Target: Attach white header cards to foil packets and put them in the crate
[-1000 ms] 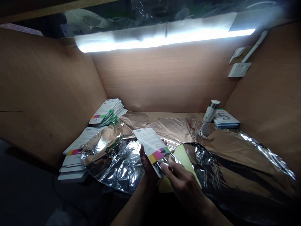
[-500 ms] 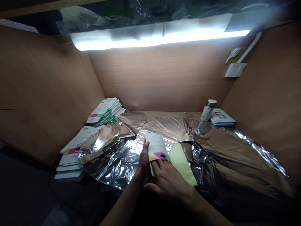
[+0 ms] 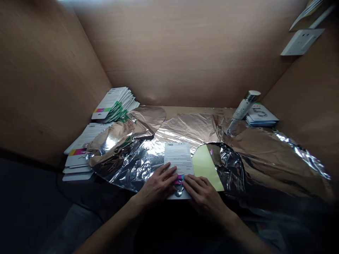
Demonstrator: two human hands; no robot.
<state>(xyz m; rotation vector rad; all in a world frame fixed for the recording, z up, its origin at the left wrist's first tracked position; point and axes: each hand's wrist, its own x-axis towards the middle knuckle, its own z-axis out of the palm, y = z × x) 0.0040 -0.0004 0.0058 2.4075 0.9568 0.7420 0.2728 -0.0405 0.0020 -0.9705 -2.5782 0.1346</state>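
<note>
Printed card (image 3: 178, 157): lying amid foil (image 3: 185, 130) spread over bench (image 3: 201, 111), between wooden walls (image 3: 185, 60); near end under fingertips of left hand (image 3: 159, 184) and right hand (image 3: 204, 192), both flattened, unclenched.

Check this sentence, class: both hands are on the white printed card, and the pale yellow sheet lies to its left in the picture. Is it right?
The side is wrong: in the head view, the pale yellow sheet lies to the right of the white printed card. The left hand and the right hand are indeed both on the card.
</note>
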